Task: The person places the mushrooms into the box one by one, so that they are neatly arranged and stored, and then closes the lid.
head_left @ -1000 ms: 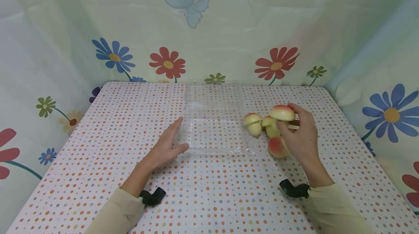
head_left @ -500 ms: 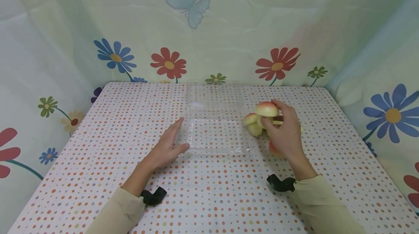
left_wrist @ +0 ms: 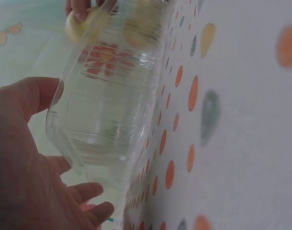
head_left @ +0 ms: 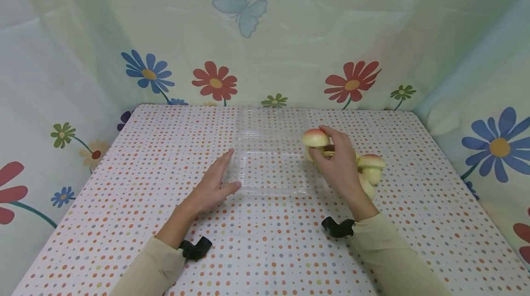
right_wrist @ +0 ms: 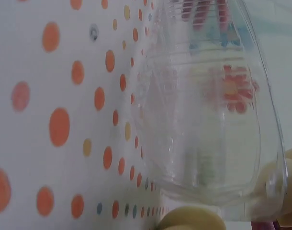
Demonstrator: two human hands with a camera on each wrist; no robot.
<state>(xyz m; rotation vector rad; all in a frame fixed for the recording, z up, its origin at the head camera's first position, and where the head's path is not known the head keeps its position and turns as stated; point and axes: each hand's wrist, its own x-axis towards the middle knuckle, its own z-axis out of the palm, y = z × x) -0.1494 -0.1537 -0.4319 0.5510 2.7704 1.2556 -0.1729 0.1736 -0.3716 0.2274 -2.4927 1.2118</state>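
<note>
A clear plastic clamshell box [head_left: 273,191] lies on the table, its lid [head_left: 271,118] folded back away from me. My left hand [head_left: 210,186] is at the box's left side, fingers spread, with thumb and fingertips at the rim, as the left wrist view also shows. My right hand [head_left: 340,163] pinches a toy mushroom [head_left: 315,138] with a red-tinged yellow cap, held at the box's right edge. In the right wrist view a pale yellow rounded piece [right_wrist: 191,219] appears below the box. More mushrooms [head_left: 371,167] lie right of that hand, which partly hides them.
The table [head_left: 265,250] wears a white cloth with coloured dots. Behind it and along both sides hangs a curtain [head_left: 290,33] printed with flowers and a butterfly. A black wrist mount [head_left: 337,227] sits at the right cuff, and another [head_left: 196,247] at the left.
My right hand has carried the mushroom leftward, from over the other mushrooms to the right edge of the box. The left hand stays in place at the box.
</note>
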